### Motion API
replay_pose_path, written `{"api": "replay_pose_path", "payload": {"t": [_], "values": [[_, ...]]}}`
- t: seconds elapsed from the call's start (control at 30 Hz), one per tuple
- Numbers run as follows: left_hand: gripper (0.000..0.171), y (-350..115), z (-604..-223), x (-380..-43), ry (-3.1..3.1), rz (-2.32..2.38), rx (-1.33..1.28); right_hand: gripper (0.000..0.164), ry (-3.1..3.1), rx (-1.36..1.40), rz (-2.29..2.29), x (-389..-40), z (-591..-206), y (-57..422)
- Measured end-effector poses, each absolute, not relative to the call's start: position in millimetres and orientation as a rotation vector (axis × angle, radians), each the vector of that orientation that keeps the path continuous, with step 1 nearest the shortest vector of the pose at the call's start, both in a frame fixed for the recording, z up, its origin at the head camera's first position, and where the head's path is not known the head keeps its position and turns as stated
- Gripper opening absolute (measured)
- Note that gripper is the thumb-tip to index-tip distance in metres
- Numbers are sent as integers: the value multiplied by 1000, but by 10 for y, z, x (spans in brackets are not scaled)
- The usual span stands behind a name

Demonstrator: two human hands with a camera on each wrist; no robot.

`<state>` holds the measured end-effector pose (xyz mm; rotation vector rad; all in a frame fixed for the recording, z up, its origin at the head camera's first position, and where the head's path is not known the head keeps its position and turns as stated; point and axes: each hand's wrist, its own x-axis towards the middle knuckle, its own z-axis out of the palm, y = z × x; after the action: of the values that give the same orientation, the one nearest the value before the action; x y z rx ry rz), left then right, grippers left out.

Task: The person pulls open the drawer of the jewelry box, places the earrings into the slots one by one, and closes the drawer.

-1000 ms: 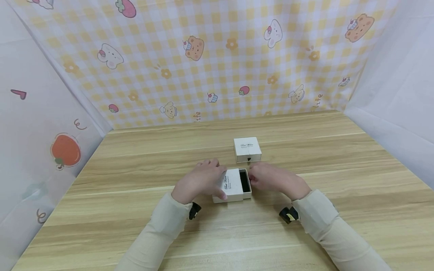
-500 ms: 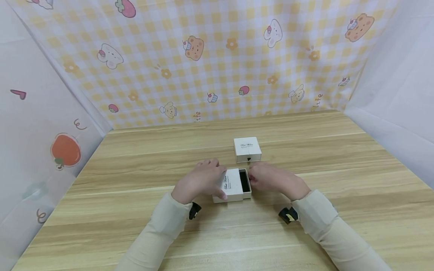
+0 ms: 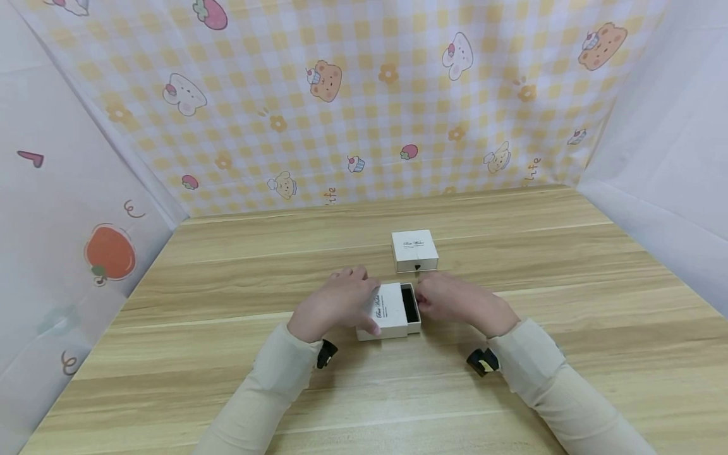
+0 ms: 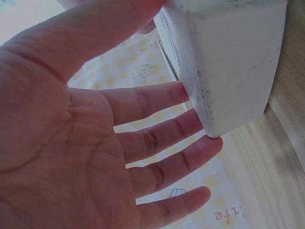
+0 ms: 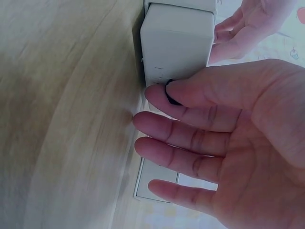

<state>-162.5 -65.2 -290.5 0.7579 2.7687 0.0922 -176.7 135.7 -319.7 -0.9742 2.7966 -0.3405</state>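
Note:
A white sliding drawer gift box (image 3: pixel 390 309) with "Best Wishes" printed on top lies on the table, its drawer (image 3: pixel 411 305) partly out to the right. Black lining shows in the gap. My left hand (image 3: pixel 338 303) grips the outer sleeve from the left, thumb on the near side and fingertips on the far side; the left wrist view shows fingertips on its edge (image 4: pixel 233 71). My right hand (image 3: pixel 455 300) pinches the black pull tab (image 5: pixel 171 94) on the drawer front (image 5: pixel 176 43) between thumb and index finger. Its other fingers extend loosely in the right wrist view.
A second white gift box (image 3: pixel 414 251) stands shut just behind, its small black tab facing me. The wood-grain table (image 3: pixel 364 404) ends at a yellow checked cloth (image 3: pixel 364 95). White cloth hangs at both sides.
The drawer and my right hand have shifted very slightly left, toward the sleeve. My left hand and the rear box stay where they were.

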Motion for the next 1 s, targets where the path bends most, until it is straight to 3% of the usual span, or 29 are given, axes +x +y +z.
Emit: {"api": "replay_pose_path", "payload": {"t": [0.2,0.5,1.0], "values": [[48,-662,-2908,-1623,2771,110,772,22,2812,-964,-327,-1753,-3201,1337],[49,-666,-2911,-1619,2777,115,780,21,2866,-1018,-266,-1742,-3250,1308],[66,-656,-2905,-1619,2782,95,781,16,2900,-1099,-244,-1712,-3271,1231]]}}
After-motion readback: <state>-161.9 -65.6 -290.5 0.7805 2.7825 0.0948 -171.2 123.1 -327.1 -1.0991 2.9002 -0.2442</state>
